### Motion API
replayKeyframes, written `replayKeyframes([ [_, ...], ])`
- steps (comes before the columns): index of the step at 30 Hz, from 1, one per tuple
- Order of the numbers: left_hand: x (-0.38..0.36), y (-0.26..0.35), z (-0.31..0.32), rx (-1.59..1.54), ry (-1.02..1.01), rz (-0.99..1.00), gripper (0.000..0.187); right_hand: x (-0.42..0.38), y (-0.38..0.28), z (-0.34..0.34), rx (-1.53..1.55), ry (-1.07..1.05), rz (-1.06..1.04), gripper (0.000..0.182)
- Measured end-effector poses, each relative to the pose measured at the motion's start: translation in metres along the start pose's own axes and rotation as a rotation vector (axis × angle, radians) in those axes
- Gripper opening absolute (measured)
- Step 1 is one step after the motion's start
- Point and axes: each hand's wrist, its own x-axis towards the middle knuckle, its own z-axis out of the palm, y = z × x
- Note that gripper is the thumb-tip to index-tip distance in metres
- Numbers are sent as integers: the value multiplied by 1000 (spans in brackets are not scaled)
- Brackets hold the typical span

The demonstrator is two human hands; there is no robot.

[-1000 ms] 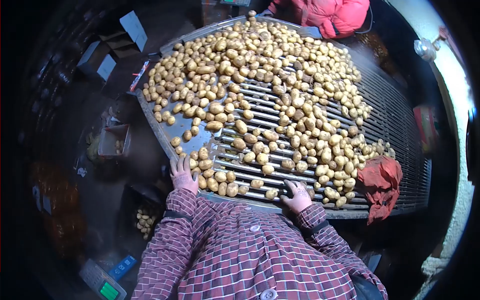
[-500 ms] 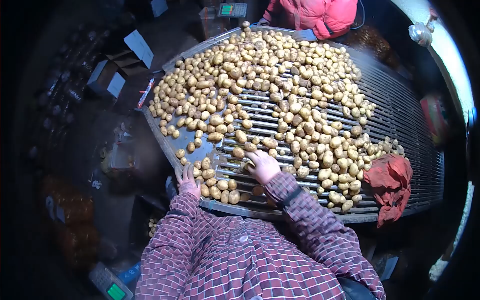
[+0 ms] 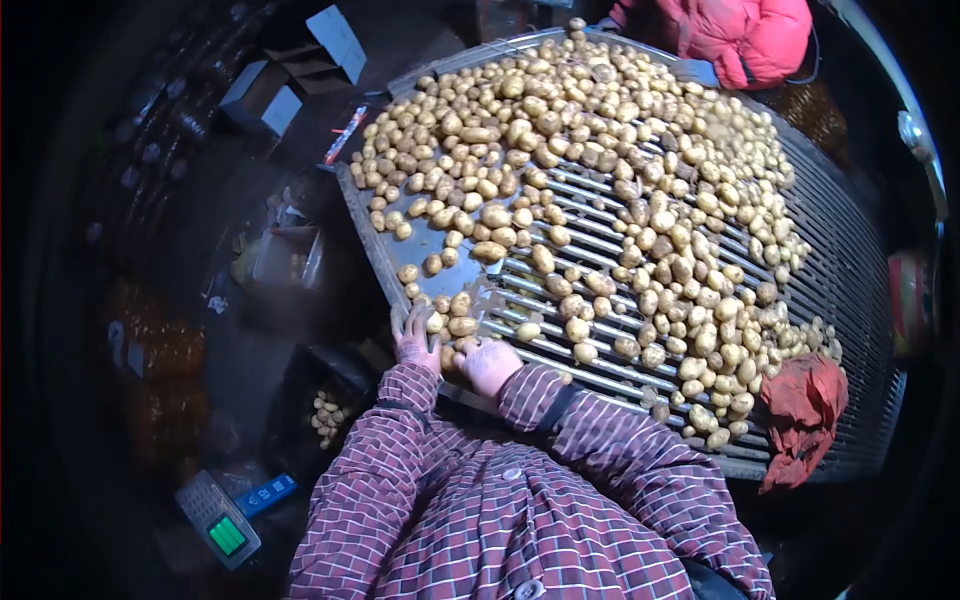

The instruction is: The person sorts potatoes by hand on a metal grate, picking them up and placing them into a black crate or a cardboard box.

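Many potatoes [image 3: 700, 255] lie over a slatted metal rack [image 3: 600, 375] and the flat metal plate [image 3: 425, 250] at its left. At the plate's near left corner is my left hand [image 3: 416, 343], fingers spread against a few potatoes and the rim. Just right of it, my right hand [image 3: 484, 364] reaches over the near edge with its fingers bent toward the same small group of potatoes [image 3: 459, 315]. What its fingertips touch is partly hidden by the hand.
A red cloth [image 3: 803, 410] lies at the rack's near right. Across the rack stands a person in a red jacket [image 3: 745, 35]. On the left are an open carton [image 3: 262, 100], a clear bin [image 3: 288, 257], a black container with potatoes [image 3: 328, 418] and a scale [image 3: 222, 525].
My right hand has moved left and nearer to my body, beside my left hand. Several potatoes from the near corner are out of sight. The view has shifted, with the rack appearing farther right.
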Motion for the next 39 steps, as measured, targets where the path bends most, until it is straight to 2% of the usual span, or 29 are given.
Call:
replayKeyframes([
  [3, -2, -5, 8, -74, 35, -103, 62, 11, -24, -4, -18, -95, 76, 27],
  [4, -1, -10, 8, -127, 54, -49, 62, 9, -28, -10, 3, -116, 131, 30],
  [5, -3, -13, 8, -155, 48, -52, 61, 5, -26, -19, 32, -125, 107, 39],
  [9, -3, -7, 8, -250, 89, -91, 58, 9, -26, -32, -47, -276, 82, 50],
  [10, -3, -6, 7, -242, 98, -98, 58, 10, -28, -35, -104, -304, 86, 40],
  [13, -3, -9, 8, -280, 99, -111, 59, 4, -21, -24, -96, -217, 88, 23],
  [14, -3, -10, 10, -300, 91, -117, 60, -1, -17, -13, -11, -127, 104, 24],
  [16, -2, -9, 9, -348, 85, -138, 61, -13, -16, -32, 88, -116, 65, 27],
  [17, -5, -9, 8, -208, 97, -101, 59, -10, -11, -21, 170, -173, 173, 35],
  [20, -4, -10, -8, -385, 71, -106, 59, -22, -4, -24, 297, -136, 197, 40],
  [21, -4, -13, -14, -565, 108, -159, 57, -24, -9, -44, 316, -204, 270, 47],
  [22, -4, -17, -19, -747, 155, -207, 56, -28, -11, -49, 379, -83, 317, 51],
  [24, -4, -31, -33, -1161, 106, -350, 47, -26, 3, -47, 1015, 10, 462, 49],
  [25, -3, -30, -56, -1633, -61, -674, 42, -15, -10, -65, 1423, 87, 649, 40],
  [26, -4, -39, -68, -1916, -250, -625, 48, -4, -9, -61, 1436, 194, 669, 38],
  [28, -10, -38, -74, -2158, -113, -832, 51, 29, -29, -67, 1527, 222, 595, 39],
  [29, -11, -41, -81, -2249, -189, -760, 50, 49, -44, -64, 1580, 198, 542, 40],
  [30, -10, -41, -90, -2333, -283, -680, 49, 67, -59, -63, 1372, 73, 446, 46],
  [31, -10, -39, -91, -2402, -296, -670, 51, 80, -74, -51, 1105, 50, 277, 51],
  [32, -15, -59, -72, -2211, -137, -724, 54, 90, -89, -39, 839, 35, 110, 57],
  [34, -30, -89, -67, -2470, 39, -746, 55, 94, -124, -44, 709, 73, -39, 65],
  [35, -44, -102, -80, -2462, -8, -698, 52, 97, -138, -68, 985, -152, 48, 63],
  [36, -53, -118, -91, -2361, -7, -718, 49, 100, -130, -58, 1155, -220, 34, 60],
  [38, -93, -188, -58, -2341, 140, -684, 46, 100, -124, -70, 1196, -226, 38, 55],
  [39, -106, -196, -68, -2174, 332, -798, 44, 98, -111, -65, 1159, -183, 102, 51],
])
